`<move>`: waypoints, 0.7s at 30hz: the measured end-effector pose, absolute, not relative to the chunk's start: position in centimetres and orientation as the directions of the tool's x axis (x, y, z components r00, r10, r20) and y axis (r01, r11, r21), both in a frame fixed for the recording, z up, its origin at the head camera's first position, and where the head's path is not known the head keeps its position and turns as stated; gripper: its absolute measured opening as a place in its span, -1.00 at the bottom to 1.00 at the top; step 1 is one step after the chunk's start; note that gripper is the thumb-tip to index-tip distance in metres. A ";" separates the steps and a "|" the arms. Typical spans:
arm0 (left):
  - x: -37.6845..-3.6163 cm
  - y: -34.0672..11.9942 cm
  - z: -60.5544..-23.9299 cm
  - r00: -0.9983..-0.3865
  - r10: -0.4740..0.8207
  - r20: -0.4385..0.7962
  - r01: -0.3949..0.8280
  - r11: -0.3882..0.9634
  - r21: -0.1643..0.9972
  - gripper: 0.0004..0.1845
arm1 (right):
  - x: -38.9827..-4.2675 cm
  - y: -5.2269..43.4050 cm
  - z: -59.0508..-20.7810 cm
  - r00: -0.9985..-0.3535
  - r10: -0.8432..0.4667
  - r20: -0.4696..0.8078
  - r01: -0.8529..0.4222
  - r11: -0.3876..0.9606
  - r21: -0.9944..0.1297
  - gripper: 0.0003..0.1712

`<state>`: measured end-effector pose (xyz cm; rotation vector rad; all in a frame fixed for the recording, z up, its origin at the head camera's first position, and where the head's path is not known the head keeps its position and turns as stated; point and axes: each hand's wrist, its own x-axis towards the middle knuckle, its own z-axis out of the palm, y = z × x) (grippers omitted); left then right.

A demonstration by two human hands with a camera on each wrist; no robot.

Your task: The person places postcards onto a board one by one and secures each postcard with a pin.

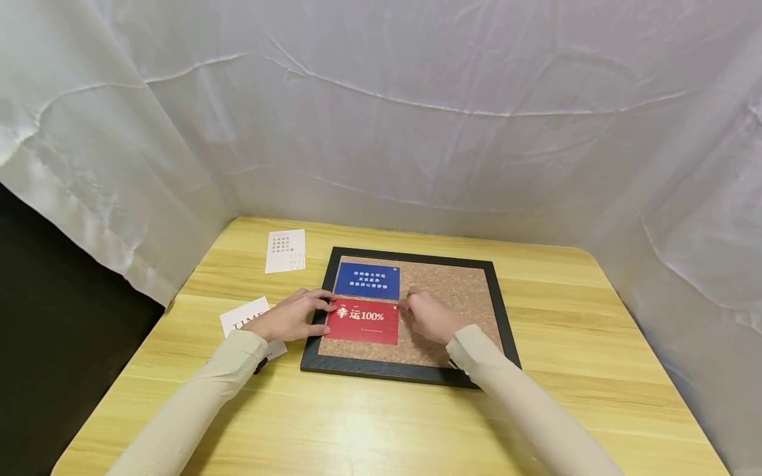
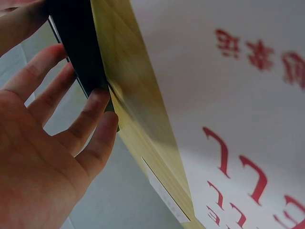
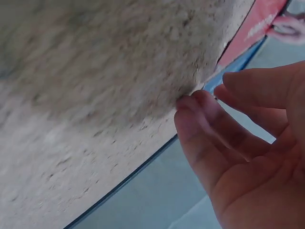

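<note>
A black-framed cork board [image 1: 411, 374] lies on the wooden table [image 1: 369, 423]. A blue card [image 1: 367, 279] sits in its upper left, with a red card [image 1: 362, 322] right below. My left hand [image 1: 300, 315] rests flat at the board's left side, its straight fingers [image 2: 90, 112] touching the black frame [image 2: 78, 43] and the red card's edge. My right hand [image 1: 417, 307] is on the cork [image 3: 95, 71] at the red card's [image 3: 252, 26] upper right corner. Its bent fingertips [image 3: 193, 102] meet there, seemingly pinching a small pin that I can barely see.
A white card with red lettering [image 1: 244, 316] lies on the table partly under my left wrist and fills the right of the left wrist view [image 2: 238, 95]. Another white card [image 1: 285, 250] lies at the back left. White cloth [image 1: 417, 119] walls the table in.
</note>
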<state>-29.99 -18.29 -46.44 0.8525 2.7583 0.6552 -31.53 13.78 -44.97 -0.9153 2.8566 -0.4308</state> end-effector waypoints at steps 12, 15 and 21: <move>-29.9 -18.4 -46.4 -0.820 0.571 -0.042 0.486 0.733 0.476 -0.47 | -31.3 18.6 -41.9 -0.918 -0.397 -0.002 -0.344 0.799 -0.492 -0.64; -29.9 -18.4 -46.3 -0.820 0.570 -0.043 0.483 0.732 0.481 -0.47 | -31.2 20.4 -41.5 -0.935 -0.354 0.034 -0.323 0.805 -0.498 -0.61; -30.0 -18.4 -46.5 -0.823 0.566 -0.052 0.475 0.735 0.484 -0.46 | -30.9 24.3 -41.5 -0.950 -0.297 0.097 -0.304 0.812 -0.498 -0.57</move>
